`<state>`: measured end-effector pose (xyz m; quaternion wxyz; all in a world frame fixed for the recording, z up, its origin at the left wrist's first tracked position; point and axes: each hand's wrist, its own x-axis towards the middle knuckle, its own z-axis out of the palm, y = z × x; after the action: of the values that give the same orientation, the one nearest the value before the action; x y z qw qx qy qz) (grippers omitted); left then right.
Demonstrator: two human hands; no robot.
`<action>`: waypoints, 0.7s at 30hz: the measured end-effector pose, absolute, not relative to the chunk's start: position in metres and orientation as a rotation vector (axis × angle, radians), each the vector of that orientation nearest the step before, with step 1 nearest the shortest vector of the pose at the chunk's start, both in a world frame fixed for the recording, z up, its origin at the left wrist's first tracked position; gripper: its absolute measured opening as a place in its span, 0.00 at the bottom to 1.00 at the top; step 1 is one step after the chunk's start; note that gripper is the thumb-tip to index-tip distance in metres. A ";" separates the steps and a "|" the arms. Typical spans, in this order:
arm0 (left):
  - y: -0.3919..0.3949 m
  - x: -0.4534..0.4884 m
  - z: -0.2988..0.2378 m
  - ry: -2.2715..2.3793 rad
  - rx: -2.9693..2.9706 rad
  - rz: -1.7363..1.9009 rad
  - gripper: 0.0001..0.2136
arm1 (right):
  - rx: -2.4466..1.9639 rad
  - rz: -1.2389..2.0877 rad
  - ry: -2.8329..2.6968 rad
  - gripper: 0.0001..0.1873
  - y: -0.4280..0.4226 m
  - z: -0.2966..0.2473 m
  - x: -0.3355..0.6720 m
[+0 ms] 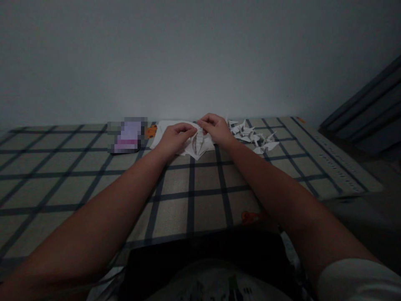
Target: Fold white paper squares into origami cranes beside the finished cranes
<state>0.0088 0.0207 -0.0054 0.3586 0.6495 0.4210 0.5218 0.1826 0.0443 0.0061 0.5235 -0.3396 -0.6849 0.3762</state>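
One lilac-and-pink slab (128, 134) first, out on the left of the checked cloth (171, 179), its surround blurred into blocks (a phone, perhaps, but I won't swear to it); it sits well apart from the busy hands, likely so that it can be seen without being in the way. Next along, an orange patch (151, 131) peeps out just beside some white paper sheets (163, 126) lying flat near the wall (200, 62).

Now the left hand (178, 137)! Thumb and forefinger are together, clamped on the left edge of a folded paper piece (198, 144), the wrist low over the cloth, apparently to steady that side. And there's the piece itself, between the two hands, over the sheets, its pointed end towards the wearer; held dead centre, I'd say, so both thumbs can reach it equally.

Across to the right hand (216, 128): thumb and curled fingers together, pinching the far upper part of the same piece. A fingertip grip on both sides, which suits small creases; the finer folds are too dim to read.

Just beyond that wrist, a cluster of pointed paper shapes (247, 133), heaped loosely on the right, presumably to leave the middle for working. Furthest right, lettering (336, 161) runs along the cloth's border.
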 end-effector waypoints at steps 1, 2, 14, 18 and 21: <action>0.021 0.008 -0.005 1.076 1.690 1.359 0.12 | -0.798 0.914 -1.629 0.12 0.045 0.006 0.182; 0.022 0.007 -0.006 1.067 1.705 1.379 0.11 | -0.784 0.930 -1.616 0.12 0.045 0.005 0.182; 0.037 0.002 -0.009 1.056 1.734 1.699 0.14 | -0.749 0.759 -1.769 0.15 0.058 -0.004 0.186; 0.033 0.003 -0.008 1.014 1.655 1.561 0.19 | -0.757 0.846 -1.686 0.15 0.056 -0.004 0.186; 0.027 0.004 -0.006 0.996 1.634 1.401 0.23 | -0.781 0.912 -1.638 0.15 0.056 -0.005 0.186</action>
<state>0.0038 0.0275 -0.0056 0.3756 0.6384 0.3893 0.5476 0.1862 0.0565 -0.0046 0.5273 -0.3266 -0.6854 0.3815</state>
